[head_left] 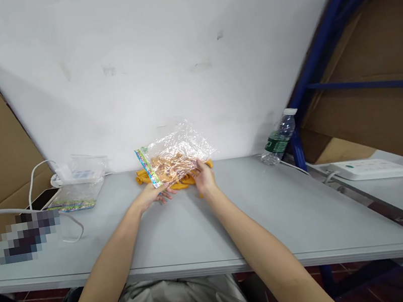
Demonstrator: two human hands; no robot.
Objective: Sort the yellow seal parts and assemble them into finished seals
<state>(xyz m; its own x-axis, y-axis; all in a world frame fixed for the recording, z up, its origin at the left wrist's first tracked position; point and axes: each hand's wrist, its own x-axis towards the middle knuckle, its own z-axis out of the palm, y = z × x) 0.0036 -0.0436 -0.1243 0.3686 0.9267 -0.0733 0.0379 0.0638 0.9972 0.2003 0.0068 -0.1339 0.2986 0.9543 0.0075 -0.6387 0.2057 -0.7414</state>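
A clear plastic bag (185, 146) with a colourful printed strip along its left end is held up over the middle of the table. My left hand (151, 195) pinches its lower left corner by the printed strip, some fingers spread beneath. At the lower right edge, my right hand (205, 178) has its thumb on the film and its fingers behind. Yellow-orange limp pieces (179, 184), perhaps deflated balloons, lie behind and under the bag. Their colour shows through the film, so I cannot tell whether any are inside.
Left on the grey table (265, 212) lie another clear bag (75, 197), a phone (43, 200) and a white cable (79, 226). A plastic bottle (279, 138) leans at the back right. Beyond the blue frame (298, 148) sits a white power strip (370, 168). A white panel (170, 49) rises behind.
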